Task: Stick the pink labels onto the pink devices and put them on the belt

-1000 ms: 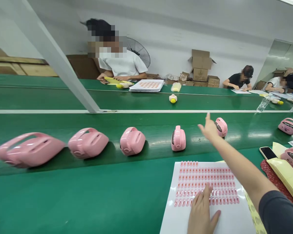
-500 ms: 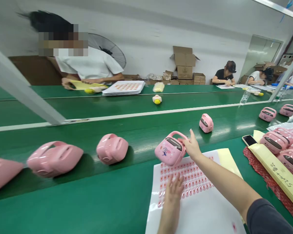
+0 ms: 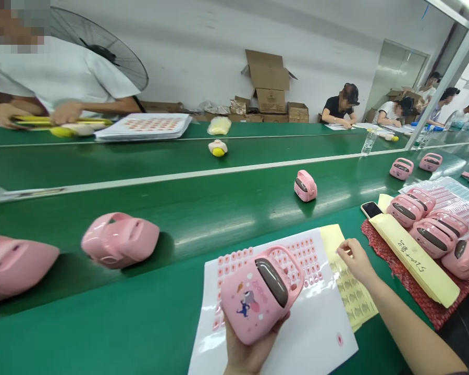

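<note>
I have only the head camera up, and in it the person's left hand [image 3: 244, 354] is clenched from below around a pink handled casing [image 3: 260, 294], which it holds tilted over a white label sheet [image 3: 316, 333] printed with rows of small pink labels. The casing's dark window faces up and toward the right, and a cartoon print shows on its side. The right hand [image 3: 355, 260] hangs just above the edge of a yellow sticker sheet [image 3: 354, 297], its fingers bunched; I cannot tell whether they pinch something tiny or grip nothing. Both sheets lie on a green bench [image 3: 82, 333]. To the right, a red patterned cloth [image 3: 398, 284] carries a long yellow envelope [image 3: 412, 260] with handwriting and a cluster of pink casings [image 3: 428, 229], with a smartphone [image 3: 371, 209] just beside it. More pink casings [image 3: 119, 240] sit well apart on a green conveyor belt [image 3: 203, 208]. Across a white rail [image 3: 219, 174], a co-worker [image 3: 58, 78] in a white shirt handles a yellow strip [image 3: 62, 120] beside a stack of label sheets [image 3: 143, 126]. Cardboard boxes [image 3: 269, 86] stand against the far wall, and further co-workers [image 3: 342, 104] sit along the line.
</note>
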Tool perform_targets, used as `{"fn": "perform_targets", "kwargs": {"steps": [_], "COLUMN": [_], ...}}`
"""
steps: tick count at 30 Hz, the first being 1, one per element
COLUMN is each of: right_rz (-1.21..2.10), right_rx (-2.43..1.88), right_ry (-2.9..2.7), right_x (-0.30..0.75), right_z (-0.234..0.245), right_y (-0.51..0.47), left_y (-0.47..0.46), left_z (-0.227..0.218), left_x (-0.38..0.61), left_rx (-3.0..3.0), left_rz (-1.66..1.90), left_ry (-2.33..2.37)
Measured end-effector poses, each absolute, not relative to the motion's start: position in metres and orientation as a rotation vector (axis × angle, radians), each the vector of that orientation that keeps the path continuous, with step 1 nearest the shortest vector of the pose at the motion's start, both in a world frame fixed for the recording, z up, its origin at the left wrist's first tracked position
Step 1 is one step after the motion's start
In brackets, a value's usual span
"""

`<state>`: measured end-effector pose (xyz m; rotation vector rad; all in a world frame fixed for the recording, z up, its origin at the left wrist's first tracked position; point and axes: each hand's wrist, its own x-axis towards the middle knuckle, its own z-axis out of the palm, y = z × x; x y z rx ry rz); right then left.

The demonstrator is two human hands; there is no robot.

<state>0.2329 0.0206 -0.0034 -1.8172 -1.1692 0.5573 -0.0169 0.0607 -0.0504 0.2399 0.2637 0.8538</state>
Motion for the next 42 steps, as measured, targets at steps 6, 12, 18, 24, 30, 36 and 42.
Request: {"fn": "perform_targets", "kwargs": {"steps": [6,12,18,24,30,36,42], "right_rz": [0.617,0.641,0.774,1.028,1.189,1.075,1.018], "right_rx": [-1.901,-1.885,-1.791,-1.597,-1.355,-1.294,-1.403], "right_ry": [-1.198,-1.221,-1.151,-1.068,-1.11,-1.402,-1.466], "right_x": [0.244,0.235,0.244,0.256,0.227,0.182,0.172], "right_z": [-0.024,-0.034,-0.034,-0.015,0.037,0.076,0.079], "right_y": [0.029,0.028,0.026,0.025,0.021,0.031,0.039], "left_y": [0.058,0.057,0.061,0.064,0.057,0.051,0.051], "left_z": [-0.02,-0.023,-0.015,0.006,0.026,0.025,0.024], "left_x": [0.004,-0.002,-0.007,-0.001,0.026,0.041,0.041], "left_rx": [0.152,0.153,0.046,0.054,0.407,0.716,0.714], "left_rz": [0.924,0.924,0.991,1.077,1.178,1.245,1.243], "left_ry": [0.151,0.12,0.343,0.586,0.938,0.912,0.875]}}
